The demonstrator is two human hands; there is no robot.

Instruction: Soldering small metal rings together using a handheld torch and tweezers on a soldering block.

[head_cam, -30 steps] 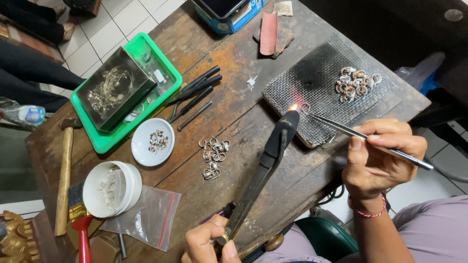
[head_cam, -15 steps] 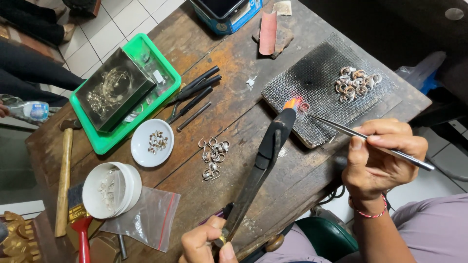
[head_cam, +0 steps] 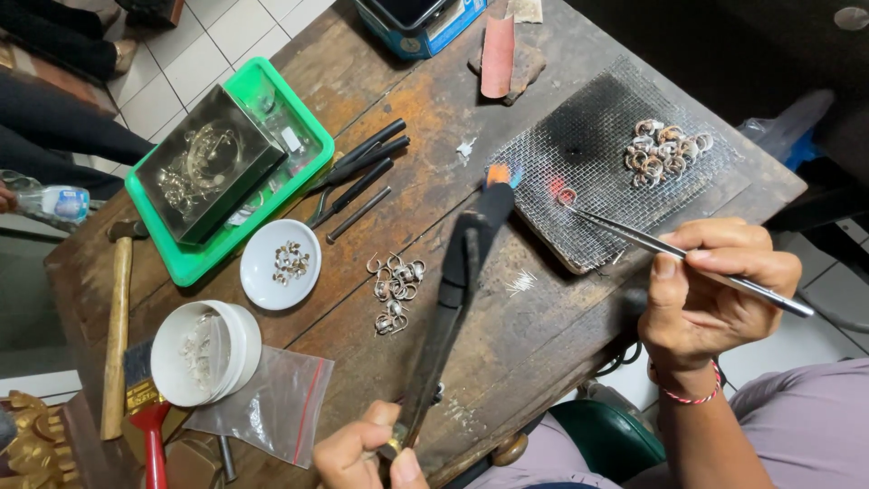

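Where frame crops left hand (head_cam: 367,453), torch (head_cam: 462,281) grip unclear.

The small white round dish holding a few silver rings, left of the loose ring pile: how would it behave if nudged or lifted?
The small white round dish looks shallow and flat-based, so it would probably slide on the worn wooden table rather than tip. It seems light. The silver rings lie loose inside and would likely shift or spill if it tilted.

tray (head_cam: 312,131): bright green
dish (head_cam: 264,279): plain white
torch (head_cam: 457,299) in my left hand (head_cam: 362,453): black, orange-blue flame
mesh (head_cam: 579,145): grey grid, charred black
my wristband (head_cam: 688,391): red-white
brush (head_cam: 149,426): red handle
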